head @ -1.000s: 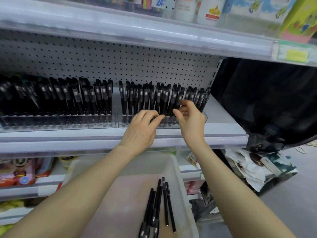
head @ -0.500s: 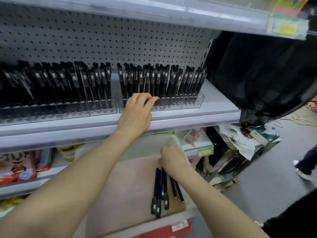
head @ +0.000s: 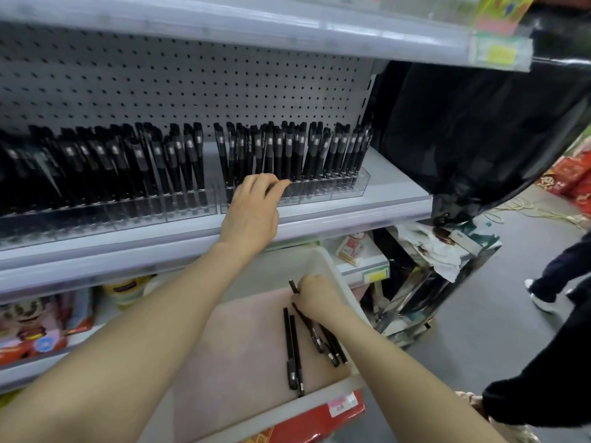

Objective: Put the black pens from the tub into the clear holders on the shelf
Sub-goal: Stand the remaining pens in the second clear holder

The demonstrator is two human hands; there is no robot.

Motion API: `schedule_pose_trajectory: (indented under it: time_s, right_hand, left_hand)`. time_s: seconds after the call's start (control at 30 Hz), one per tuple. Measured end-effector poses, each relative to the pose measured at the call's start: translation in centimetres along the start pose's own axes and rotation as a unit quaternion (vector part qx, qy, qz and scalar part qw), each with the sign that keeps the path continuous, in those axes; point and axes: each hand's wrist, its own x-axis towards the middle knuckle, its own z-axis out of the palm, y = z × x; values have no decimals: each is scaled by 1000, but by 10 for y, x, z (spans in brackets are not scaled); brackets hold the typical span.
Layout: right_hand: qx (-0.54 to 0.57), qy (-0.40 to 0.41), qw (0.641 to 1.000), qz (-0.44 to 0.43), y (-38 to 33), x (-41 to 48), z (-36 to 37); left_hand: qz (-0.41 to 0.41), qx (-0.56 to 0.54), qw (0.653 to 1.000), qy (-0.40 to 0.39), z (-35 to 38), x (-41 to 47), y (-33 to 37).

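Note:
A white tub (head: 339, 276) sits below the shelf with several loose black pens (head: 293, 350) on its pinkish floor. My right hand (head: 315, 297) is down in the tub, closed on a black pen (head: 293, 286) whose end sticks up past my fingers. My left hand (head: 254, 209) rests palm down on the front of the clear holders (head: 319, 190) on the shelf (head: 351, 215), fingers apart and holding nothing. The holders are packed with upright black pens (head: 281, 151).
A second clear holder row (head: 105, 209) full of pens runs to the left. A black sheet (head: 479, 135) hangs at the right of the shelf. A person in dark clothes (head: 556, 276) stands in the aisle at right. Packaged goods (head: 38, 327) fill the lower shelf.
My right hand left the holders, dropped into the tub and closed on a pen, which it now lifts at one end. My left hand stayed on the holder front. The view tilted downward.

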Motion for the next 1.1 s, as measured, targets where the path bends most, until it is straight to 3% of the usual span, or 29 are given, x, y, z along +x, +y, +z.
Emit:
schedule_pose_trajectory:
  time_s: [0.13,0.23,0.4,0.53,0.57,0.63,0.7,0.8,0.93,1.1]
  right_hand:
    - [132,115,984,-30,1,-6,-39]
    - [299,212,929,-50,2,-14,-73]
    - [554,249,793,-45,5,-19,-107]
    - [630,216,745,-49,5,-16,-113]
    - [628,220,745,-50,7,-15,-112]
    - [536,296,789,-51,16,-9,-107]
    - [328,420,841,-93,29,-4,-103]
    - [81,469,850,-228,37,5,-101]
    - [52,453,844,-282,39,15,-103]
    - [93,447,862,-219,55,28,-129]
  left_hand:
    - [22,-54,997,44,-8,-5,4]
    - [35,-95,993,56,-15,-13,13]
    - [-11,-135,984,-113,-19,-20,27]
    - [-19,-119,981,-150,-13,-19,31]
    - [-24,-118,982,-148,-13,-17,30]
    - [-12,-98,987,-124,-13,-13,28]
    - [22,-52,993,-101,-14,-8,24]
    - [65,-5,994,-83,-16,4,21]
    - [101,3,994,-48,-16,19,28]
    - [40,-1,999,-20,-15,26,18]
